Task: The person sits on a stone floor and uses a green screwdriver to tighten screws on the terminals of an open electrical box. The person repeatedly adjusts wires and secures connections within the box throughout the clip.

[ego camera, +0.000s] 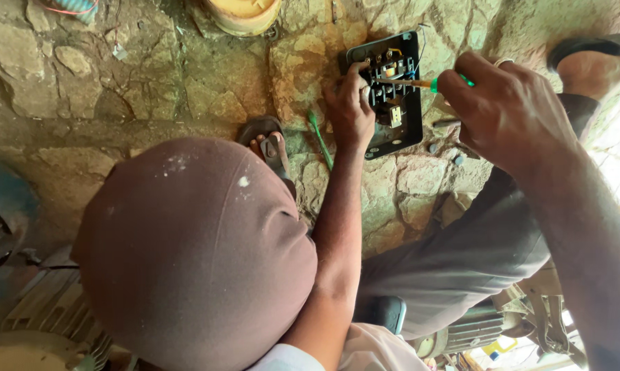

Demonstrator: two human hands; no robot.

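Observation:
A black electrical switch box [409,82] lies open on the stone floor, with wires and metal contacts showing inside. My left hand [350,103] rests on the box's left edge, fingers pressing on the inner parts and holding it steady. My right hand [509,113] is closed around a screwdriver [413,83] with a green handle. Its shaft points left, and the tip sits among the contacts at the top of the box. A brown cap [193,247] fills the lower left of the view and hides what is under it.
A thin green tool [320,139] lies on the stones left of the box. Small loose screws [433,148] lie to its right. Sandalled feet [270,145] [591,65] flank the box. A yellow round container [245,14] is at the top, and motor housings [42,309] sit lower left.

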